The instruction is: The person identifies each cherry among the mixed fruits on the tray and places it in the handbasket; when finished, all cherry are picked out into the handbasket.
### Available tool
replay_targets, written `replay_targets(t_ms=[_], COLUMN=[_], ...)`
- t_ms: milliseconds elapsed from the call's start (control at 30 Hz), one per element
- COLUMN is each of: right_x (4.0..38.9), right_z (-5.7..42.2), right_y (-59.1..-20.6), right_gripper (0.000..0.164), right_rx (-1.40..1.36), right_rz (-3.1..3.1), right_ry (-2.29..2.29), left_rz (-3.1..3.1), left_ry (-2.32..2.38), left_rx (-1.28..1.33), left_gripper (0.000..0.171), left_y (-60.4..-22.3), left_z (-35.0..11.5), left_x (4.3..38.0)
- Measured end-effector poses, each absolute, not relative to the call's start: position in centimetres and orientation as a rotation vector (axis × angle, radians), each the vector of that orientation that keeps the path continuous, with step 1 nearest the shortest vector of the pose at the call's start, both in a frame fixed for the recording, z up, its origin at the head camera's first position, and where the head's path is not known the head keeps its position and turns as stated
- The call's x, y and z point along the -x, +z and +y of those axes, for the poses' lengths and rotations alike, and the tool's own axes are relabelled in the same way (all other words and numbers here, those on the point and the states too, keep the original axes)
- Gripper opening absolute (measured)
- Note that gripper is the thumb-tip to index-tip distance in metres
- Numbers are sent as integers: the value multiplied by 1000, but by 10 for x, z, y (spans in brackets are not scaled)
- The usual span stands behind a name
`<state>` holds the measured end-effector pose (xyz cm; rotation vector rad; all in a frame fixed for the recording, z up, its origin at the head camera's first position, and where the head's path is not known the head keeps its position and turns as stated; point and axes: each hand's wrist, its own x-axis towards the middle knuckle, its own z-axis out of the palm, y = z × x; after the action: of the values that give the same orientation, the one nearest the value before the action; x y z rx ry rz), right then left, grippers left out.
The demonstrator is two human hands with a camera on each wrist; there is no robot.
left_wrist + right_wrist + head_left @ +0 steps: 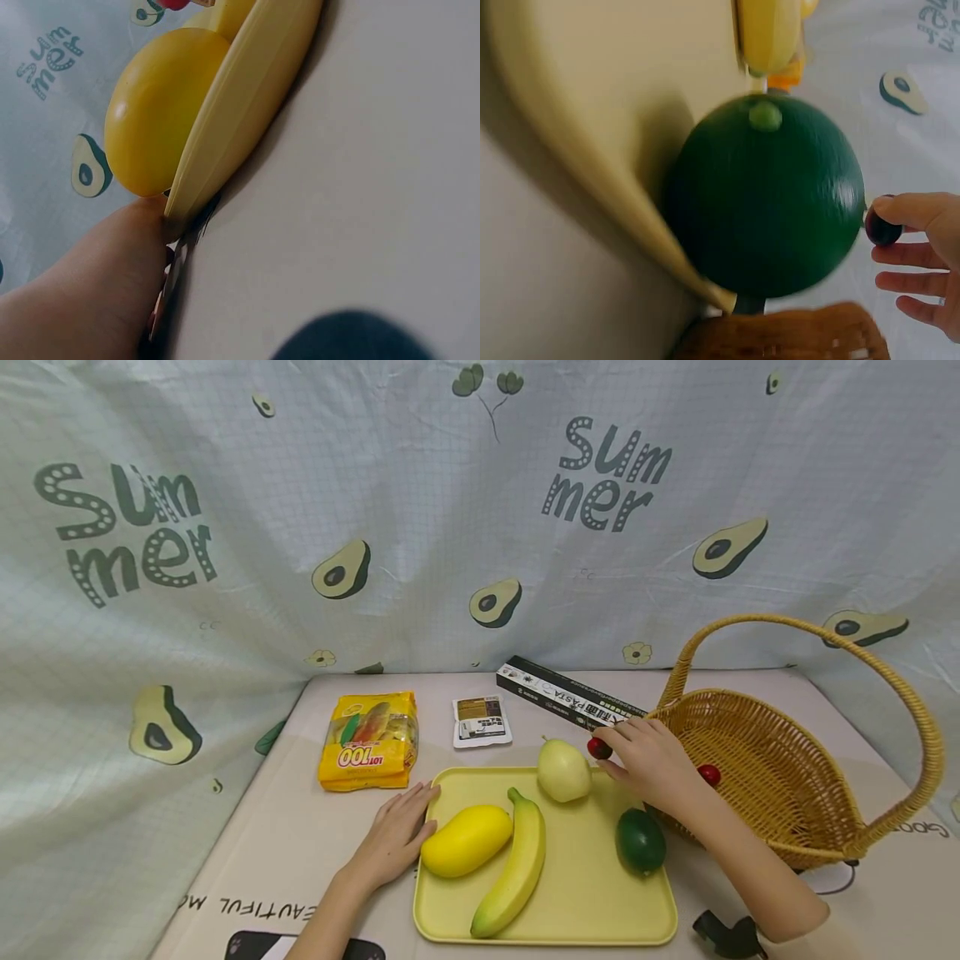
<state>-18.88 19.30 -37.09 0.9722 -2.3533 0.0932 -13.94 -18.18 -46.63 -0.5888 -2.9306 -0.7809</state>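
My right hand (654, 767) pinches a small dark red round fruit (597, 748) between thumb and index finger, above the tray's far right corner. The other fingers are spread in the right wrist view. My left hand (396, 833) rests at the left rim of the yellow tray (592, 902), its thumb beside a yellow mango (467, 841). A banana (522, 864) lies right of the mango. At the far edge sits a pale green pear (564, 770). A dark green avocado (640, 842) lies at the tray's right side, below my right forearm.
On the right stands a wicker basket (813, 756) with a tall handle; another red fruit (708, 774) is inside. Behind the tray lie a yellow snack bag (369, 742), a small white-and-brown packet (482, 722) and a black pasta box (566, 693). A black object (727, 935) lies near the front right.
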Motion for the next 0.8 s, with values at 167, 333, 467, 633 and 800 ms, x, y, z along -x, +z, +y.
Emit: replay_targets(t_ms=[167,333,467,633,800], right_x=[187,182,178,177,178], right_z=[210,226,237,253,271], right_y=[-370,-371,-373,-377,-383], right_gripper=[37,41,40,36,33], right_rx=[-897,-811,-738,-689,-667], right_rz=[-2408,-2479,-2547,-2603,-2626], right_ry=[87,122,171,187,224], left_rz=[-2931,-2933,-2933,-2937,-2940], left_ry=[-789,-795,-791,-793,-791], left_rx=[588,585,586,580,578], left_gripper=[49,49,49,49,50], left_y=[-466,-466,-466,-464,-464], left_z=[-182,-182,-182,-181,-181], left_x=[139,138,139,139,139])
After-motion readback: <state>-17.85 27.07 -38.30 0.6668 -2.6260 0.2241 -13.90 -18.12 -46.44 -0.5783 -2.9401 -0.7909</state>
